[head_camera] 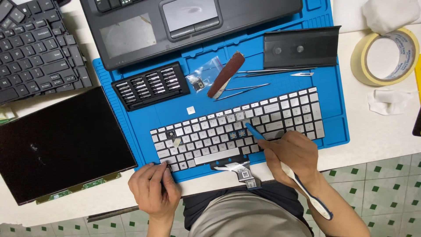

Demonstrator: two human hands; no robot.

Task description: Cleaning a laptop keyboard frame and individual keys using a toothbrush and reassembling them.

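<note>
A: Head view, looking straight down on a blue mat point(333, 109) spread over a white table point(381, 136). Lying across the mat, a silver keyboard point(263, 118), tilted a little, right end higher.

B: Right hand point(291, 153) closed around a toothbrush point(307, 193), blue and white. Head of the brush resting on the keys near the middle of the keyboard, handle running back past the wrist.

A: Left hand point(153, 188) curled over the lower left corner of the keyboard, fingers bent down on the edge, pinning it. Hard to tell whether anything sits inside that grip beyond the corner itself.

B: Hanging off the keyboard's front edge, a ribbon cable point(239, 169), just between the two hands.

A: Up on the mat: a black bit set point(151, 85), a small clear bag point(204, 74), a reddish-brown strip point(226, 74), thin tweezers point(243, 90), a small blade point(302, 74) and a black plastic cover point(302, 46).

B: One loose keycap point(190, 110) lying just above the keyboard's top row.

A: Top of the mat, an open laptop base point(184, 26). Off to the left, a second black keyboard point(37, 52) and a dark screen panel point(61, 145), flat on the table.

B: Far right, a roll of tape point(362, 66) well apart from the hands.
</note>
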